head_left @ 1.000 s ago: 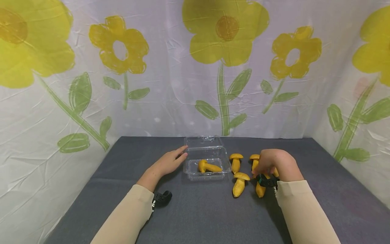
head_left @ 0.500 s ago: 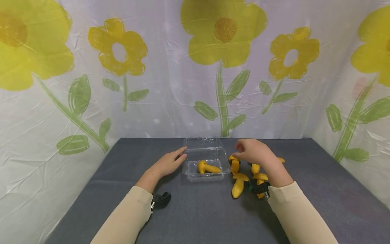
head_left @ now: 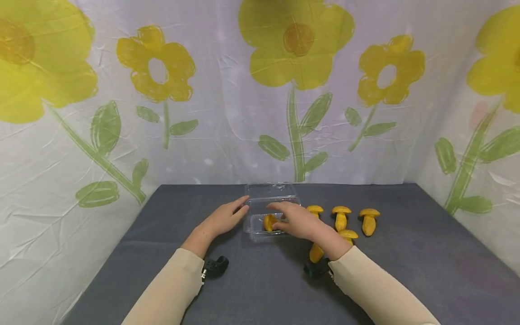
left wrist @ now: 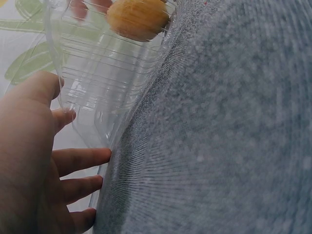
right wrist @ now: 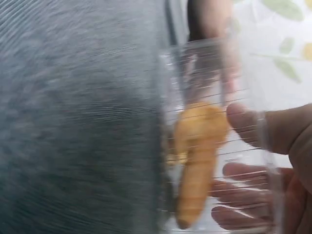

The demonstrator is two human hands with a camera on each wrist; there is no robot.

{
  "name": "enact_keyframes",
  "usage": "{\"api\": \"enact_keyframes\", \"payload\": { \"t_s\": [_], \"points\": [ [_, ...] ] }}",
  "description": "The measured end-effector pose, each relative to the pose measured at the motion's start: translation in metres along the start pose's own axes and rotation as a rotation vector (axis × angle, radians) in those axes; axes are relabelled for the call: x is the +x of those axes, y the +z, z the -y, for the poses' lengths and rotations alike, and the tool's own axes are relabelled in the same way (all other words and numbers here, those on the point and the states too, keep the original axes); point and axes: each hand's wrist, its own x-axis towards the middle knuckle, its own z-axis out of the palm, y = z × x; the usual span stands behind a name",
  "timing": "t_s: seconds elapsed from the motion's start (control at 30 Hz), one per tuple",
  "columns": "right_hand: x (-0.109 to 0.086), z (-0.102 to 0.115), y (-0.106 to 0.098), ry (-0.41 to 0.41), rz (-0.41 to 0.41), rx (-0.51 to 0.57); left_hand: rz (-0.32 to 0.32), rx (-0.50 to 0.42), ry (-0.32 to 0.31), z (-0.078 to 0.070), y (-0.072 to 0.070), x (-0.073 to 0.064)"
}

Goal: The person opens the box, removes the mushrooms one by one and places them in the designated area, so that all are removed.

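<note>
A clear plastic clamshell box (head_left: 260,233) stands on the table with its lid raised at the back. One yellow mushroom (head_left: 269,222) lies inside it; the right hand covers its stem in the head view. My left hand (head_left: 221,220) rests against the box's left side, its fingers (left wrist: 80,160) spread and fairly straight. My right hand (head_left: 298,221) reaches into the box, thumb and fingers apart around the mushroom (right wrist: 197,170). Behind the clear wall, the thumb (right wrist: 243,122) is close to the cap; blur hides whether it touches.
Several more yellow mushrooms stand or lie right of the box, among them one at the far right (head_left: 369,221) and one beside it (head_left: 341,217). The right forearm passes over the nearer ones. A flower-printed white cloth (head_left: 227,135) hangs behind the dark table (head_left: 260,289).
My right hand has left the mushrooms on the right, crossed over them leftwards, and come down into the box. The left hand has stayed at the box's side.
</note>
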Motion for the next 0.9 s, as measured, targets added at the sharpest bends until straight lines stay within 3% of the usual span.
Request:
{"api": "enact_keyframes", "payload": {
  "t_s": [0.13, 0.33, 0.7, 0.9],
  "points": [
    [0.005, -0.003, 0.01, 0.068, 0.051, 0.053, 0.006, 0.016, 0.002, 0.0, 0.0, 0.0],
    [0.005, -0.001, 0.014, 0.184, 0.038, 0.1, 0.018, 0.016, 0.01, -0.001, 0.0, 0.0],
    [0.007, -0.004, 0.013, 0.149, -0.038, 0.1, 0.003, -0.003, 0.003, 0.002, 0.003, 0.0],
    [0.006, -0.005, 0.005, 0.086, -0.079, 0.137, 0.0, -0.005, 0.003, 0.0, 0.002, 0.0]
  ]
}}
